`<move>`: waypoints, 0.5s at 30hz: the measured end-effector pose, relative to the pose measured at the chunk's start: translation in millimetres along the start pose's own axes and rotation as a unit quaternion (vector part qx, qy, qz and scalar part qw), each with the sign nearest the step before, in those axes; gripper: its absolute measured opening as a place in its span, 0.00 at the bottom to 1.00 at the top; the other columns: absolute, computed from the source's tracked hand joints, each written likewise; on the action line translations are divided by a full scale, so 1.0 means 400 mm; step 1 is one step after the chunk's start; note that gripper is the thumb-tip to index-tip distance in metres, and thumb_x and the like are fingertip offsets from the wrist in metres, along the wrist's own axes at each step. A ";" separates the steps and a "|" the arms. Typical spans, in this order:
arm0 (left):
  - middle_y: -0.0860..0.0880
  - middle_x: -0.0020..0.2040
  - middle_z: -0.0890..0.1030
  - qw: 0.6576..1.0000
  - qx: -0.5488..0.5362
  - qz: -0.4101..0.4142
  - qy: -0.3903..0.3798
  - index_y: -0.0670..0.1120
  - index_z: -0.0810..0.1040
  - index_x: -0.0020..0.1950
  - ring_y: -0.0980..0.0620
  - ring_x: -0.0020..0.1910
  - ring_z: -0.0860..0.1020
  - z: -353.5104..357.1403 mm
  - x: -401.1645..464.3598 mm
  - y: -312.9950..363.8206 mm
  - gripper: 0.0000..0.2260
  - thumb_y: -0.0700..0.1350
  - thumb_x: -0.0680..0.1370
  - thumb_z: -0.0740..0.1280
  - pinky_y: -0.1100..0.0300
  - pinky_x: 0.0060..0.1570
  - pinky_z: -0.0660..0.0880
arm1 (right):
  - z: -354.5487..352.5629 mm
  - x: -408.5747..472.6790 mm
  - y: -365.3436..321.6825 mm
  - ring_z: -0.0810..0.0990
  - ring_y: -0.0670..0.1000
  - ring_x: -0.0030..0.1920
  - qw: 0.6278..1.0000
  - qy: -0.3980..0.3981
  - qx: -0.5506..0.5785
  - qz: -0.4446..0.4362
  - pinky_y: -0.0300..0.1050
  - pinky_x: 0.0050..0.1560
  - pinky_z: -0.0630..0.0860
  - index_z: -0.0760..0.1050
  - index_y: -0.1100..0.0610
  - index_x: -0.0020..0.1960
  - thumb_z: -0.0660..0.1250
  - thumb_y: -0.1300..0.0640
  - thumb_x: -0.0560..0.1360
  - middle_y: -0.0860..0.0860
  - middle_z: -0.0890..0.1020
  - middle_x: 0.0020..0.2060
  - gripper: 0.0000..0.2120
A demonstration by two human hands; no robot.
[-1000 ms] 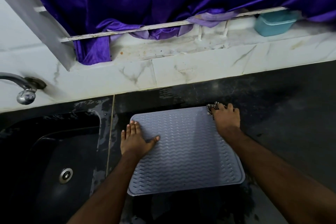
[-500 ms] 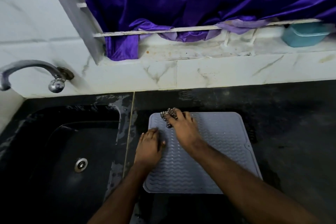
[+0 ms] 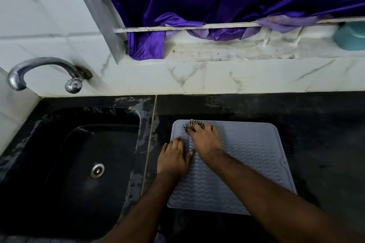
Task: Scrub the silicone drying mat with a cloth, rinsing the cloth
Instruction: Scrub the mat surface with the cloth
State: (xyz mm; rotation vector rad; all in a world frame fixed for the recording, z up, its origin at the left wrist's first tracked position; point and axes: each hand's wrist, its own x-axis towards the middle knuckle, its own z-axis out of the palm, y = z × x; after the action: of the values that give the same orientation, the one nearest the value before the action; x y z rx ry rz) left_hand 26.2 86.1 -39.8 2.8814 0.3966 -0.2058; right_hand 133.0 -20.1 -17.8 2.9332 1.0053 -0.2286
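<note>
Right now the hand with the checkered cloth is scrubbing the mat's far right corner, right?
Not quite. In the head view the right hand presses the checkered cloth at the far left corner of the mat, near the sink, not the right.

No legible text, label, brand, number or sign found on any surface in view; the mat [image 3: 246,163] carries only a moulded wave pattern, without lettering
</note>
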 end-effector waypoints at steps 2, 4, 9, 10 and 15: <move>0.45 0.80 0.64 1.000 0.002 -0.013 0.000 0.43 0.62 0.79 0.48 0.78 0.62 0.003 0.000 0.011 0.34 0.65 0.82 0.48 0.48 0.78 0.56 | -0.002 -0.018 0.034 0.68 0.59 0.65 1.000 0.004 -0.010 0.022 0.57 0.63 0.69 0.66 0.45 0.74 0.60 0.58 0.80 0.49 0.69 0.69 0.23; 0.45 0.80 0.64 1.000 0.005 -0.022 -0.001 0.43 0.62 0.79 0.47 0.78 0.62 0.003 -0.001 0.019 0.36 0.67 0.81 0.47 0.47 0.78 0.55 | 0.000 -0.037 0.069 0.68 0.59 0.64 0.999 0.009 -0.012 0.036 0.56 0.63 0.69 0.66 0.45 0.73 0.59 0.59 0.81 0.50 0.69 0.67 0.22; 0.43 0.80 0.62 0.998 0.035 -0.041 -0.010 0.41 0.59 0.80 0.45 0.79 0.60 0.002 0.000 0.043 0.46 0.75 0.76 0.44 0.46 0.79 0.55 | 0.001 -0.079 0.171 0.67 0.59 0.65 0.998 0.007 -0.022 0.053 0.57 0.64 0.67 0.68 0.43 0.72 0.59 0.58 0.81 0.50 0.68 0.69 0.22; 0.42 0.80 0.61 0.998 0.041 -0.044 -0.012 0.41 0.59 0.80 0.45 0.79 0.60 0.001 0.000 0.048 0.48 0.77 0.75 0.43 0.46 0.79 0.55 | 0.003 -0.088 0.192 0.67 0.59 0.65 0.998 0.006 -0.025 0.060 0.57 0.64 0.67 0.68 0.42 0.73 0.58 0.58 0.81 0.50 0.68 0.70 0.22; 0.41 0.79 0.62 0.997 0.052 -0.052 -0.011 0.41 0.59 0.79 0.43 0.79 0.60 -0.001 0.001 0.062 0.53 0.82 0.70 0.46 0.46 0.78 0.56 | 0.006 -0.125 0.285 0.68 0.59 0.64 0.995 0.003 -0.034 0.092 0.56 0.64 0.68 0.67 0.42 0.72 0.58 0.58 0.81 0.50 0.68 0.69 0.23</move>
State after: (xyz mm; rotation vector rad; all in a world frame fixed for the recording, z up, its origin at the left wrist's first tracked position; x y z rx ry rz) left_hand 33.5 62.9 -34.3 2.9604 0.5466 -0.2843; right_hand 163.4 -140.7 -14.8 2.9422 0.7220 -0.1758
